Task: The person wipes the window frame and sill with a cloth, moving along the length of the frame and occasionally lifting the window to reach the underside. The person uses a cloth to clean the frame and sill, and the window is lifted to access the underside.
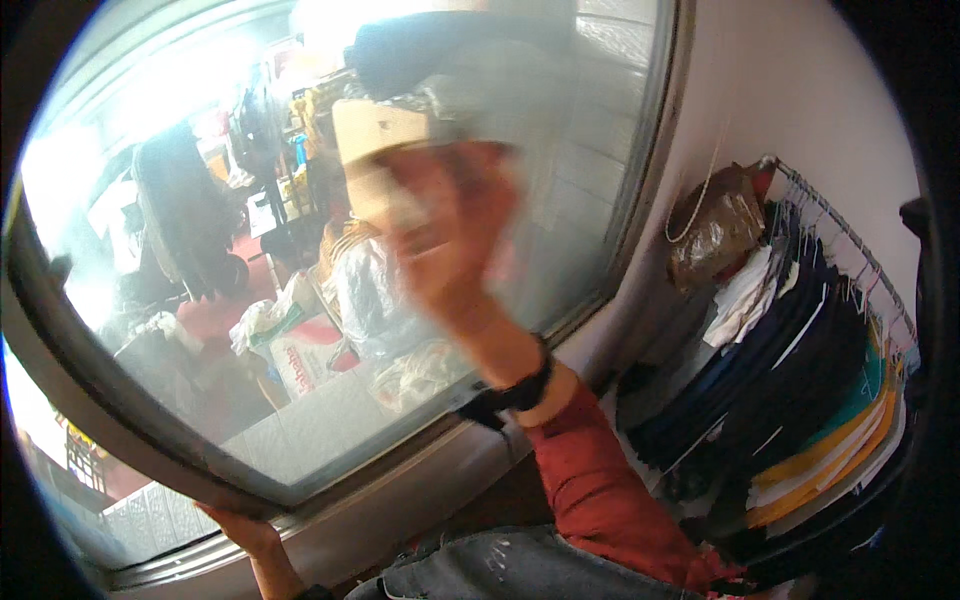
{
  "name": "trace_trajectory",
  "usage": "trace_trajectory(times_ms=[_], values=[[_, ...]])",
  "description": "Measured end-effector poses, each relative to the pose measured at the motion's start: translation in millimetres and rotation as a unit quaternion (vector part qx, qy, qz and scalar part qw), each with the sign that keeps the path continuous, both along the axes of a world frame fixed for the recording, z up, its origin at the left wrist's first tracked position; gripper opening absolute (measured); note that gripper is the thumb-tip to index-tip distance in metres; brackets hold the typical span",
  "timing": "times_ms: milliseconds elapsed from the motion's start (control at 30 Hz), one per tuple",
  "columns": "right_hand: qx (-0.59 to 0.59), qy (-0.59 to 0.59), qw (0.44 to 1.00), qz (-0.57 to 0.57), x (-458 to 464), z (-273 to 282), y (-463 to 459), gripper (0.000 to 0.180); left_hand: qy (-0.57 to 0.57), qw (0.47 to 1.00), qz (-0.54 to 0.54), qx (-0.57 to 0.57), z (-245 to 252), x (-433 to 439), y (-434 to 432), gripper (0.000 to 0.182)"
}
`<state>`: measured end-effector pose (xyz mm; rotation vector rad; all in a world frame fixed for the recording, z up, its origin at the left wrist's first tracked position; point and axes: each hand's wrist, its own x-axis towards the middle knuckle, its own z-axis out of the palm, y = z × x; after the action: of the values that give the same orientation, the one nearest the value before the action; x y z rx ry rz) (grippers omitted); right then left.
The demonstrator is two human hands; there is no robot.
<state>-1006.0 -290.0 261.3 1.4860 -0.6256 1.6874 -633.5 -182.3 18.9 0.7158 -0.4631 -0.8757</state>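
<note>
A hazy glass window pane in a metal frame fills most of the head view. My right hand is raised in front of the glass and blurred by motion. Whether it holds something, such as a cloth, I cannot tell. There is a dark band on its wrist, below which runs a red sleeve. Low on the left, my left hand grips the lower corner of the window sash, its fingertips partly hidden by the frame. The sash stands over a metal sill track.
On the right, a metal clothes rack carries several dark garments on hangers. A brown shiny bag hangs at its end. Through the glass I see plastic bags, a pale yellowish panel and a reddish floor.
</note>
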Motion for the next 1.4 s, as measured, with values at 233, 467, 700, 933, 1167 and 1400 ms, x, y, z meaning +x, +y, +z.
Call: trace_trajectory(times_ms=[233, 467, 700, 933, 1167, 1400], values=[[-0.005, 0.329, 0.935, 0.135, 94.9, 13.7, 40.6, 0.032, -0.195, 0.980, -0.037, -0.030, -28.1, 25.3, -8.0, 0.069], [-0.009, -0.029, 0.982, -0.184, -200.6, 126.9, -23.3, 0.030, -0.194, 0.980, -0.053, -0.008, -62.5, 34.4, -13.3, 0.068], [-0.079, -0.061, 0.973, -0.208, -129.9, 212.6, -41.7, 0.034, -0.222, 0.972, -0.076, -0.025, -30.5, 15.6, -15.6, 0.067], [-0.106, 0.117, 0.985, -0.069, 110.1, 206.0, 9.3, 0.036, -0.214, 0.975, -0.059, 0.015, -15.7, 13.9, -20.2, 0.064], [0.076, 0.357, 0.927, 0.089, 123.4, -40.6, 54.0, 0.041, -0.202, 0.966, -0.150, -0.066, -21.2, 27.7, -32.7, 0.062], [0.315, 0.231, 0.911, 0.133, -44.8, -155.9, 7.0, 0.031, -0.162, 0.966, -0.161, -0.123, -5.3, 33.0, -35.9, 0.081]])
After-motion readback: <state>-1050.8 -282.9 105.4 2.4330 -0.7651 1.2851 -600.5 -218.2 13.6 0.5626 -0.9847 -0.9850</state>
